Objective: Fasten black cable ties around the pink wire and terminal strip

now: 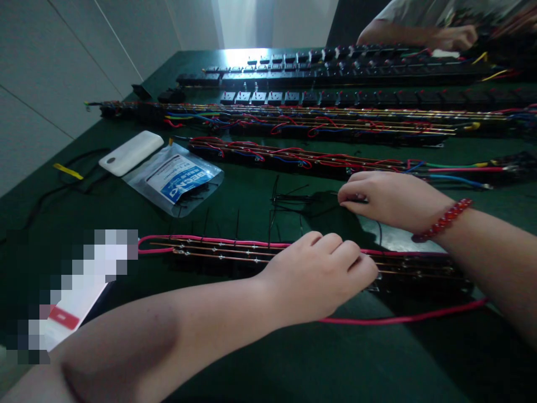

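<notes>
A long black strip with copper rods (235,258) lies across the near part of the table, a red wire (218,242) running along its far side. Several thin black cable ties stand up from it, their tails pointing away from me. My left hand (321,274) is closed over the strip's middle, fingers curled down and fingertips hidden. Beyond it, my right hand (390,197) pinches at the end of a thin black cable tie, beside a small loose pile of cable ties (289,198). A red wire loop (403,321) lies on the near side.
A clear bag of black ties (178,182) and a white oblong case (131,153) lie at left. Further back are wired strips (293,154) and black socket strips (260,98). A blurred pale object (90,291) sits near left. Another person's hand (453,38) works across the table.
</notes>
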`<state>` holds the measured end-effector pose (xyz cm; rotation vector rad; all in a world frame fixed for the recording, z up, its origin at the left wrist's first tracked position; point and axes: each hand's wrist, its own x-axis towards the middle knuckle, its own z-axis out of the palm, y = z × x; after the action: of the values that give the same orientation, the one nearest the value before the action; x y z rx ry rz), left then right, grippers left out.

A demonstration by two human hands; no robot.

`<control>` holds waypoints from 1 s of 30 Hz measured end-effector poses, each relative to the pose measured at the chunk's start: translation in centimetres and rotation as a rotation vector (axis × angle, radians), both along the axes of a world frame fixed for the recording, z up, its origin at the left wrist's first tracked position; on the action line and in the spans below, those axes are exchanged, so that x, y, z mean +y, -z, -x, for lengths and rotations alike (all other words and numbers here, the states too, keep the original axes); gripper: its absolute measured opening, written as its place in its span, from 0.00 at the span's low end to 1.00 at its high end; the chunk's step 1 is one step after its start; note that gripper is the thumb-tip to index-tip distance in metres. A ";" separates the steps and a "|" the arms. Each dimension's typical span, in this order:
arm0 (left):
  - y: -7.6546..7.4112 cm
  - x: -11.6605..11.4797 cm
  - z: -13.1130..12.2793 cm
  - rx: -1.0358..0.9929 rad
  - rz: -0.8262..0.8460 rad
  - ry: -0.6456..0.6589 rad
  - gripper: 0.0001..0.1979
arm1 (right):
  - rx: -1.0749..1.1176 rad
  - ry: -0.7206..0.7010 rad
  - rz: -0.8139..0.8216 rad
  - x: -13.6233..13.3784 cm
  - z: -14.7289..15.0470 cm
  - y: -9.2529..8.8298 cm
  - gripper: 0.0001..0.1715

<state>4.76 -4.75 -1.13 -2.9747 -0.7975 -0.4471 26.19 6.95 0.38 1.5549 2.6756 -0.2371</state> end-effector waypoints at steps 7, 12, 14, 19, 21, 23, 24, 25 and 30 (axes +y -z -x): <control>0.0 0.0 0.0 0.020 0.012 0.002 0.15 | 0.148 0.201 -0.027 -3.6 -6.1 -2.5 0.24; 0.2 -0.1 0.0 0.014 0.005 -0.003 0.14 | 0.509 0.516 0.016 -7.9 -9.5 -1.7 0.28; 0.3 -0.1 0.0 0.011 0.002 -0.011 0.14 | 0.555 0.523 0.045 -8.6 -9.4 -1.2 0.29; 0.1 -0.2 -0.1 0.022 0.003 -0.024 0.13 | 0.555 0.467 0.109 -8.1 -7.9 0.2 0.22; 0.0 -0.2 -0.1 0.027 -0.003 -0.019 0.13 | 0.549 0.459 0.136 -7.7 -7.7 0.7 0.20; -0.1 -0.2 -0.1 0.026 -0.014 -0.018 0.14 | 0.533 0.457 0.158 -7.6 -7.8 1.0 0.21; -0.1 -0.2 -0.1 0.026 -0.017 -0.018 0.14 | 0.520 0.450 0.171 -7.6 -7.9 1.1 0.21; -0.1 -0.2 -0.1 0.027 -0.018 -0.018 0.14 | 0.506 0.437 0.181 -7.6 -8.0 1.2 0.22; 0.1 -0.2 -0.2 0.009 -0.020 -0.015 0.14 | 0.452 0.331 0.089 -7.7 -8.3 1.5 0.27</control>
<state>4.94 -4.94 -1.24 -2.9482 -0.8084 -0.4379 34.46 -0.77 -1.15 2.1250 2.6287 -0.7955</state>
